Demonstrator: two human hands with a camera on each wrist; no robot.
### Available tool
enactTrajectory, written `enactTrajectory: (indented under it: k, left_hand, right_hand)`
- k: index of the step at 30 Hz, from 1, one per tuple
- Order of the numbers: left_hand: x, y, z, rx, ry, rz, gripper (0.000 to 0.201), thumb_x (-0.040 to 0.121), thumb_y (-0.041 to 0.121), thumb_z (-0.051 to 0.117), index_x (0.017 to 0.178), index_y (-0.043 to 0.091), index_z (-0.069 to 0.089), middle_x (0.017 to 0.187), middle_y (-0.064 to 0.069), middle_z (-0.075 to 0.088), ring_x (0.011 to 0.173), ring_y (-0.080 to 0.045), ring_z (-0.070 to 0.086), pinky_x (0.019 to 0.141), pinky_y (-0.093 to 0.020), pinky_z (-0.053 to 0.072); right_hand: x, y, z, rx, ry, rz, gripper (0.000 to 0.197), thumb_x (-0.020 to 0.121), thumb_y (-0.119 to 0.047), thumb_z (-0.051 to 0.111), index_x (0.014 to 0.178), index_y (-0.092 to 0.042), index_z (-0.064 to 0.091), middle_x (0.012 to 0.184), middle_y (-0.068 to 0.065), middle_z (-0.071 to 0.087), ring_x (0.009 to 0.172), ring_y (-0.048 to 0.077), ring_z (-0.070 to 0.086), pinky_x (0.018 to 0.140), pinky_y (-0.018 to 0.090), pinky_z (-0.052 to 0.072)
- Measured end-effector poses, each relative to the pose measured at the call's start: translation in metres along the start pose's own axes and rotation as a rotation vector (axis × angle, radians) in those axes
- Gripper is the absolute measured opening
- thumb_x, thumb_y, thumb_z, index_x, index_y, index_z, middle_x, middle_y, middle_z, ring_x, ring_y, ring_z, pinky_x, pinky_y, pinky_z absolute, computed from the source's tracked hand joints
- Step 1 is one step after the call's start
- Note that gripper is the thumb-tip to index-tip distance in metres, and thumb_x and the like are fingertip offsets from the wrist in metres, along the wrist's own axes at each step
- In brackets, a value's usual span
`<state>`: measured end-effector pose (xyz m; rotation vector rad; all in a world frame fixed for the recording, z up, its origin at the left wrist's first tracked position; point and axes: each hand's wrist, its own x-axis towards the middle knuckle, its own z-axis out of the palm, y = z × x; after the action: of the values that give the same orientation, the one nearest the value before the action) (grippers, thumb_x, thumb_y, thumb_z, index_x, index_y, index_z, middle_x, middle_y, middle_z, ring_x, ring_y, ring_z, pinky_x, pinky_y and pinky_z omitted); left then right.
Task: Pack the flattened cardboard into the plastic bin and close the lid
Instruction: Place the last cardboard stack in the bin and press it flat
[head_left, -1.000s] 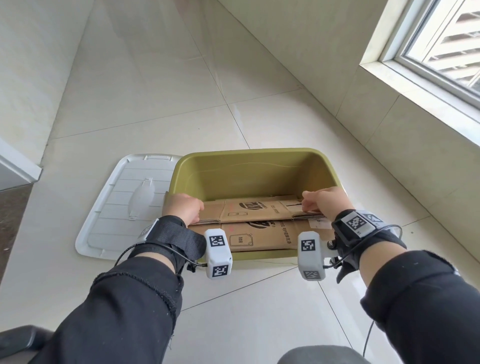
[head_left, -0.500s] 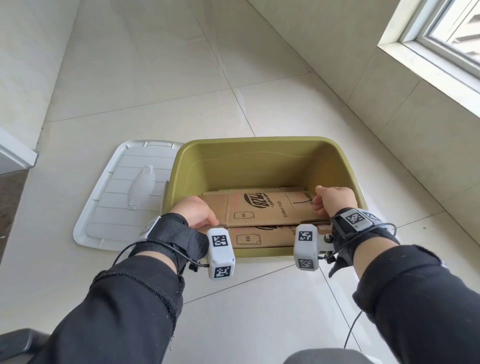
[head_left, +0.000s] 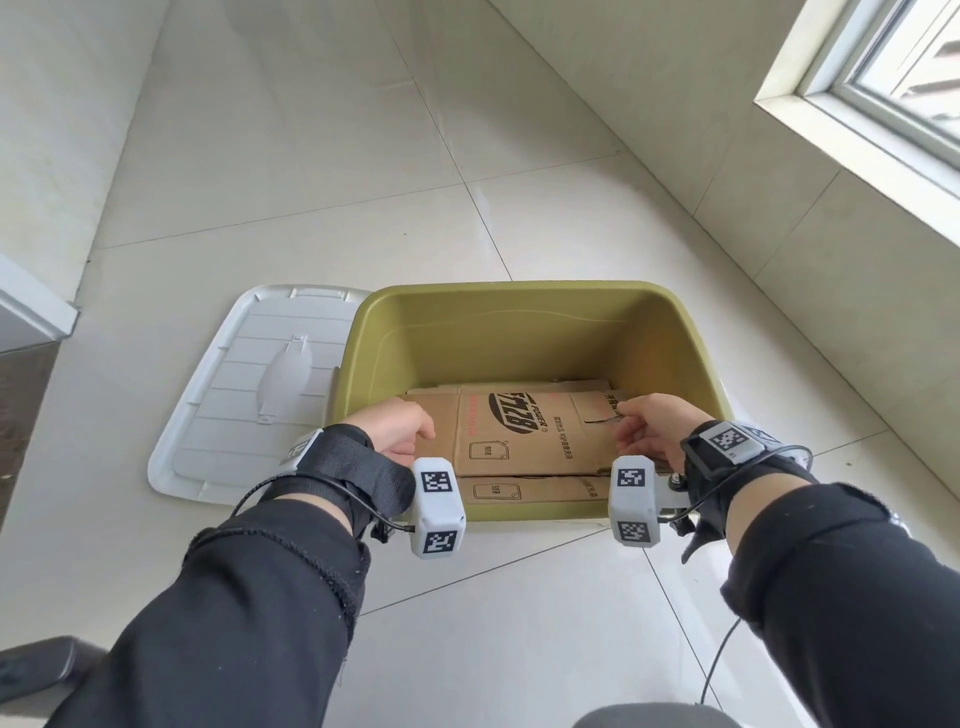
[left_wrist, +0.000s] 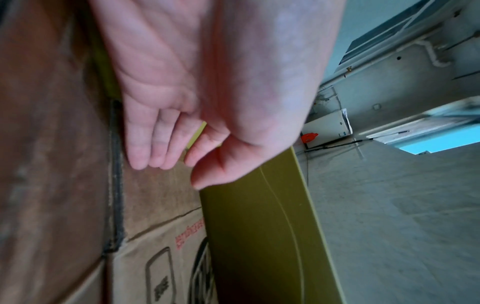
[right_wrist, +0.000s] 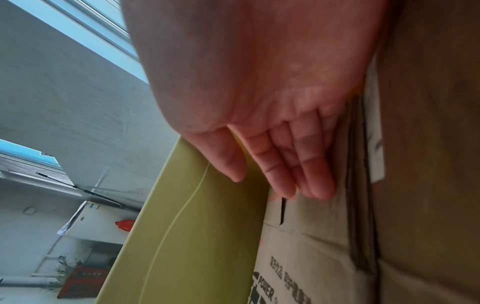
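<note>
A stack of flattened brown cardboard with black print lies inside the olive-green plastic bin, against its near wall. My left hand rests on the stack's left end and my right hand on its right end. In the left wrist view my left hand lays straight fingers on the cardboard beside the bin wall. The right wrist view shows my right hand flat against the cardboard near the bin wall. The white lid lies flat on the floor left of the bin.
The bin stands on a pale tiled floor. A tiled wall with a window rises on the right. A dark grey object shows at the lower left corner.
The cardboard has gone down from the bin's rim into the bin and lies flatter. Both hands followed it down, and their fingers now lie straight on it.
</note>
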<state>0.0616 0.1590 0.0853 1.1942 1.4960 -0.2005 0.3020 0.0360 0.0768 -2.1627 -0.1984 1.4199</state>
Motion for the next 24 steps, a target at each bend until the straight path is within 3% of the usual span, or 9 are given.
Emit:
enactTrajectory:
  k: [2, 4, 6, 11, 15, 18, 21, 24]
  left_hand:
    - [-0.004, 0.001, -0.002, -0.052, -0.016, 0.042, 0.053, 0.092, 0.010, 0.051, 0.142, 0.004, 0.034, 0.117, -0.017, 0.058, 0.107, -0.024, 0.059, 0.075, -0.032, 0.051]
    - [-0.007, -0.001, -0.003, -0.163, 0.000, 0.076, 0.054, 0.095, 0.006, 0.047, 0.145, -0.002, 0.030, 0.138, -0.023, 0.050, 0.126, -0.031, 0.052, 0.093, -0.036, 0.047]
    - [-0.011, -0.004, -0.006, -0.293, 0.014, 0.109, 0.048, 0.097, 0.003, 0.043, 0.143, -0.006, 0.032, 0.144, -0.026, 0.044, 0.133, -0.035, 0.046, 0.102, -0.039, 0.042]
    - [-0.024, -0.004, -0.018, -0.479, 0.001, 0.196, 0.041, 0.099, 0.004, 0.040, 0.138, -0.006, 0.038, 0.129, -0.024, 0.056, 0.112, -0.034, 0.058, 0.089, -0.039, 0.047]
    - [-0.025, -0.003, -0.025, -0.537, 0.012, 0.219, 0.036, 0.098, 0.004, 0.041, 0.133, -0.006, 0.042, 0.101, -0.018, 0.062, 0.085, -0.027, 0.063, 0.073, -0.035, 0.052]
    - [-0.022, -0.004, -0.025, -0.557, 0.013, 0.232, 0.030, 0.098, 0.003, 0.042, 0.127, -0.005, 0.046, 0.094, -0.016, 0.061, 0.081, -0.026, 0.062, 0.073, -0.036, 0.053]
    - [-0.021, -0.004, -0.024, -0.595, 0.030, 0.258, 0.016, 0.097, 0.002, 0.043, 0.110, -0.001, 0.052, 0.093, -0.016, 0.062, 0.080, -0.026, 0.063, 0.074, -0.036, 0.054]
    - [-0.021, -0.004, -0.026, -0.643, 0.081, 0.296, 0.011, 0.097, 0.001, 0.043, 0.095, 0.001, 0.054, 0.090, -0.017, 0.062, 0.077, -0.027, 0.064, 0.062, -0.031, 0.060]
  right_hand:
    - [-0.006, -0.002, -0.001, -0.038, 0.023, -0.014, 0.031, 0.096, -0.019, 0.044, 0.070, -0.003, 0.050, 0.069, 0.012, 0.051, 0.054, 0.020, 0.051, 0.037, 0.020, 0.044]
    - [-0.010, -0.006, -0.003, -0.084, 0.039, -0.034, 0.033, 0.097, -0.021, 0.044, 0.072, 0.000, 0.053, 0.072, 0.012, 0.053, 0.059, 0.020, 0.050, 0.044, 0.025, 0.042]
    - [-0.012, -0.009, -0.005, -0.095, 0.041, -0.041, 0.036, 0.097, -0.024, 0.043, 0.073, 0.000, 0.055, 0.073, 0.012, 0.053, 0.061, 0.020, 0.050, 0.050, 0.026, 0.038]
    - [-0.011, -0.015, -0.012, -0.041, 0.065, -0.059, 0.035, 0.097, -0.021, 0.042, 0.076, 0.001, 0.058, 0.080, 0.015, 0.058, 0.068, 0.023, 0.055, 0.059, 0.028, 0.046]
    - [-0.011, -0.019, -0.018, 0.018, 0.088, -0.076, 0.031, 0.097, -0.021, 0.043, 0.086, 0.001, 0.061, 0.087, 0.016, 0.063, 0.073, 0.025, 0.060, 0.061, 0.030, 0.048]
    - [-0.011, -0.024, -0.024, 0.089, 0.092, -0.111, 0.029, 0.097, -0.017, 0.042, 0.080, 0.000, 0.058, 0.083, 0.015, 0.063, 0.071, 0.024, 0.061, 0.061, 0.030, 0.048]
    - [-0.013, -0.030, -0.025, 0.084, 0.109, -0.132, 0.021, 0.095, -0.012, 0.047, 0.090, 0.003, 0.061, 0.082, 0.015, 0.064, 0.072, 0.024, 0.063, 0.070, 0.031, 0.052]
    - [-0.017, -0.036, -0.017, -0.026, 0.131, -0.084, 0.018, 0.093, -0.006, 0.051, 0.101, 0.006, 0.062, 0.077, 0.012, 0.062, 0.068, 0.021, 0.061, 0.075, 0.028, 0.051]
